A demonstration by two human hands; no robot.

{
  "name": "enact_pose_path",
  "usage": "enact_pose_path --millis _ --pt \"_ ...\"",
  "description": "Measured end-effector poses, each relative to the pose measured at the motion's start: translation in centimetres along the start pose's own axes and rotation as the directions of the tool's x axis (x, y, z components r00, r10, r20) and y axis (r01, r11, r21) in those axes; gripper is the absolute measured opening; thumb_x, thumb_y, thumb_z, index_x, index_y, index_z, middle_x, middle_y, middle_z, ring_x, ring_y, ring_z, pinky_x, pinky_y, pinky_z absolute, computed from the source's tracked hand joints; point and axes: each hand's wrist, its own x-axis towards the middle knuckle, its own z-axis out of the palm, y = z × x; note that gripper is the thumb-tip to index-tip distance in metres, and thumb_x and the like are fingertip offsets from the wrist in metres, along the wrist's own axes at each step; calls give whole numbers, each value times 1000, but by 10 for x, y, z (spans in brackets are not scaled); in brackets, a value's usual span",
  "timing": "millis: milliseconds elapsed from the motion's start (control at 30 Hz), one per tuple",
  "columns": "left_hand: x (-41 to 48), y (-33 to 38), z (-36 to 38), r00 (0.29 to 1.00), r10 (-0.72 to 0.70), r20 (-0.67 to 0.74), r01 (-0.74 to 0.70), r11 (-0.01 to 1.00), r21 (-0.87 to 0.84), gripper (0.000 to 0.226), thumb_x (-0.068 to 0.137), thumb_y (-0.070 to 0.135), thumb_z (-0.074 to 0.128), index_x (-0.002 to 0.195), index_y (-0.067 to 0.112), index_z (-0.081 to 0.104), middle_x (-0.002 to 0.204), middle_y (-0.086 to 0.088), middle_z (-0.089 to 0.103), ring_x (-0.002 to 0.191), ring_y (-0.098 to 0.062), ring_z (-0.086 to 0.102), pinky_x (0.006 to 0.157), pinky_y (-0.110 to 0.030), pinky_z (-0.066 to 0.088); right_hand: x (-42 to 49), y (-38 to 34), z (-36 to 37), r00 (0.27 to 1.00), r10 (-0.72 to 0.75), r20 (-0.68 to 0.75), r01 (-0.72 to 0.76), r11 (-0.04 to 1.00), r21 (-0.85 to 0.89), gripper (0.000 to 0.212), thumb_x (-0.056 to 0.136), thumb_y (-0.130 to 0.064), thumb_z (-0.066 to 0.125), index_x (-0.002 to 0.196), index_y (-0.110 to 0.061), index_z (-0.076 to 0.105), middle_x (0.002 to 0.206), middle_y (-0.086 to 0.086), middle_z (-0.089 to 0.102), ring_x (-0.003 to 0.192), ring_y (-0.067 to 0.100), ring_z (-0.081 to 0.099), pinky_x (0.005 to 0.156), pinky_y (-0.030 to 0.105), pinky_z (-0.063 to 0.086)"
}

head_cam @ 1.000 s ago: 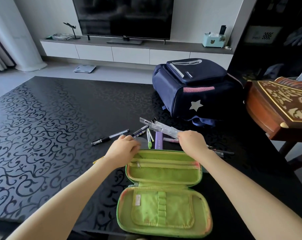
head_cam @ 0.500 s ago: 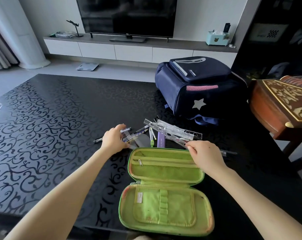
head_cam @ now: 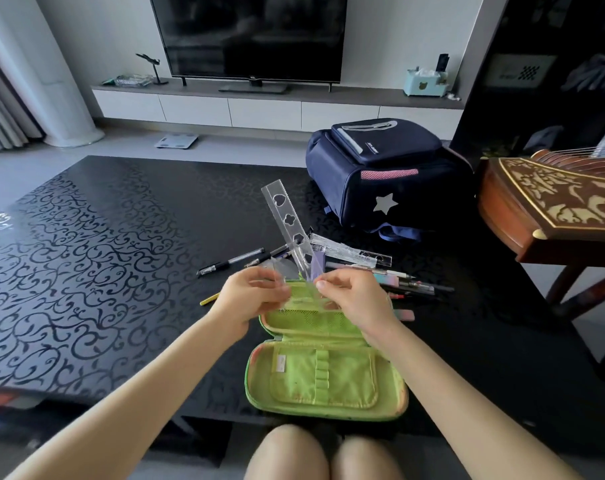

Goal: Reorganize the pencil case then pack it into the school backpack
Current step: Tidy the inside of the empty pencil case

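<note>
With my left hand (head_cam: pixel 252 296) pinching a clear plastic piece (head_cam: pixel 276 271) and my right hand (head_cam: pixel 356 299) pinching the foot of the tilted ruler (head_cam: pixel 289 223), both mid-frame over the open pencil case (head_cam: pixel 325 375) lying lower centre, I am risking the slick plastic slipping onto the pens (head_cam: pixel 408 282).

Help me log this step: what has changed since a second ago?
The right hand has lifted the clear stencil ruler off the pile; pinched by its lower end, it now stands tilted above the open pencil case. The left hand also left the pile and came in beside it, holding a clear flat piece, too blurred to name. The pencil case, backpack and black pen stayed put.
</note>
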Motion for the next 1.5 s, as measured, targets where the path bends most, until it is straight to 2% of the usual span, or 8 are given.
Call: enact_pose_path --millis 200,333,467,800,933,1067,1233,1500 --pt "-22 -22 9 995 67 70 -77 983 164 23 73 6 76 93 6 64 77 -5 68 68 -20 68 71 -31 58 -25 8 -9 995 32 -91 -37 998 -58 11 84 -1 64 82 -11 68 71 4 68 64 16 65 55 28 55" --pt "-29 -41 -7 883 188 431 -462 184 867 33 80 28 68 111 18 65 114 1 63 109 -17 56 93 -30 43 -41 21 -32 988 81 -135 -95 991 -99 9 83 2 65 82 -6 68 72 7 67 64 20 66 60 35 59" --pt "-31 -53 -4 801 -140 582 -597 -266 757 56 88 41 54 139 24 37 149 2 31 135 -16 30 107 -31 32 -60 32 -52 980 99 -171 -128 977 -172 12 80 0 68 78 -11 69 73 7 69 61 17 66 58 29 58" --pt "-28 -65 2 758 -285 587 -630 -556 542 52 91 41 43 125 2 47 136 -23 37 119 -34 43 87 -46 48 -92 25 -77 991 79 -104 -87 994 -67 16 81 3 67 79 -13 69 78 12 70 66 17 67 60 30 58" --pt "-35 -60 -4 761 -207 615 -637 -424 644 29 95 24 35 111 4 50 121 -17 51 107 -32 51 80 -41 48 -98 30 -89 992 -11 -126 -3 994 -113 18 81 0 68 80 -18 70 78 5 71 71 16 69 65 29 58" --pt "-28 -48 -14 854 185 486 -508 96 856 20 95 24 45 77 16 42 61 5 45 60 -22 45 54 -31 32 -104 31 -89 971 -227 -75 197 939 -283 13 80 -3 70 85 -14 73 80 -7 71 76 4 66 69 12 51" --pt "-9 -37 -13 950 129 284 -308 524 794 17 89 28 58 80 14 62 63 2 53 61 -18 48 68 -33 47 -96 50 -69 777 -552 303 576 428 -697 13 70 1 76 78 -9 73 75 0 69 69 14 65 60 26 54" --pt "-4 -32 -10 955 111 276 -291 542 788 19 90 30 57 80 15 62 58 5 46 61 -18 50 76 -43 51 -86 70 -25 749 -356 558 627 110 -771 24 49 4 71 64 -14 66 61 -1 60 55 17 56 46 24 46"
